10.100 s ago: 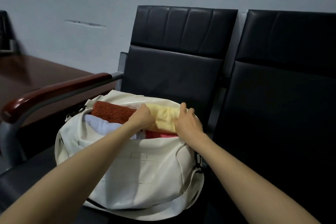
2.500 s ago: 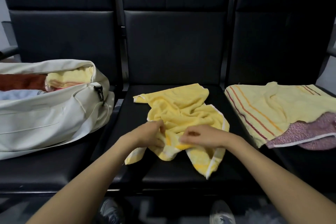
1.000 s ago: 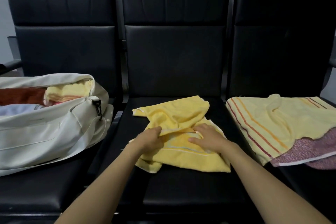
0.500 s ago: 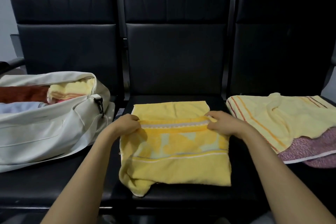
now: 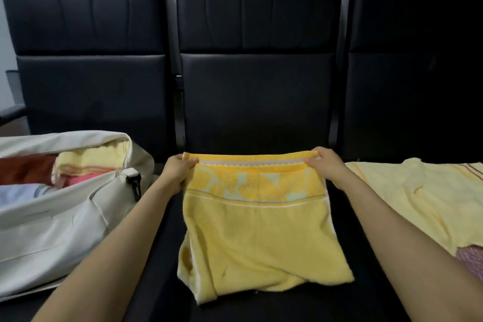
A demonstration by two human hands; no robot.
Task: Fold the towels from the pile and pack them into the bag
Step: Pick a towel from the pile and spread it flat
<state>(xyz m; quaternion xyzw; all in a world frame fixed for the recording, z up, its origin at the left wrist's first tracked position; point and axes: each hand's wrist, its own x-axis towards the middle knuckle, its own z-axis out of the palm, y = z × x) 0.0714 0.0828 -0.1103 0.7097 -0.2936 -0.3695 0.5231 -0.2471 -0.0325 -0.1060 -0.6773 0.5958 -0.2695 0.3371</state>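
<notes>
A bright yellow towel (image 5: 258,238) with a patterned band hangs over the middle seat, its top edge stretched straight. My left hand (image 5: 177,172) grips the upper left corner and my right hand (image 5: 325,165) grips the upper right corner. The lower part lies rumpled on the seat. An open white bag (image 5: 55,232) sits on the left seat with folded towels (image 5: 86,162) inside: rust, pale yellow, pink and light blue. On the right seat lies the pile: a pale yellow striped towel (image 5: 415,198) over a pink one (image 5: 470,261).
Three black padded seats (image 5: 258,102) stand in a row against a grey wall. A black buckle (image 5: 134,185) hangs at the bag's right end. An armrest (image 5: 10,112) shows at the far left edge.
Both hands have lifted the yellow towel's top edge up and back, pulling it taut. A second ago the towel lay crumpled under my hands; the view has moved closer.
</notes>
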